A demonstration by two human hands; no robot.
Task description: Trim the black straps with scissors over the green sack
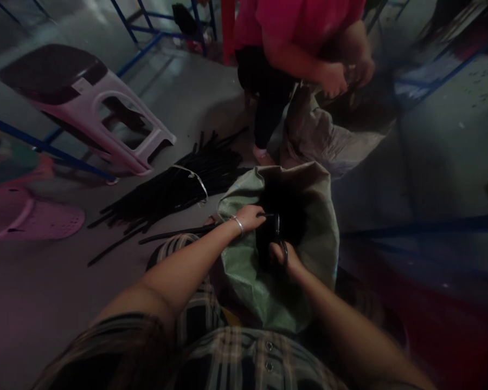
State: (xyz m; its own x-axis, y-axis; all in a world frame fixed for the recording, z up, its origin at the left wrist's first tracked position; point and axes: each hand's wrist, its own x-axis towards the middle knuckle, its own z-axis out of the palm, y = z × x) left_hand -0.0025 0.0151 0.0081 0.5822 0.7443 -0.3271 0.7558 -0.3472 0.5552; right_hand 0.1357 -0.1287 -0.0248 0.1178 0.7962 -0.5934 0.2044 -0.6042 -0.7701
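Plaid shirt [231, 360], soft cloth with two round fasteners, nearest; beyond it, one pale green sack [244, 284], woven-looking, its creased, wavy rim spread into a wide mouth with room about both hands. Left hand [252, 218], bangle at wrist, grasping one slim black rod [179, 234], tip over the mouth, other end trailing past the sack's left edge; right hand [285, 257] closed round the dark handles of scissors [277, 223], metal blades at the tip. Left of sack: one tied bundle [166, 189] of similar rods, uneven-ended, smooth floor [205, 103] parting it from a plastic stool [81, 114].
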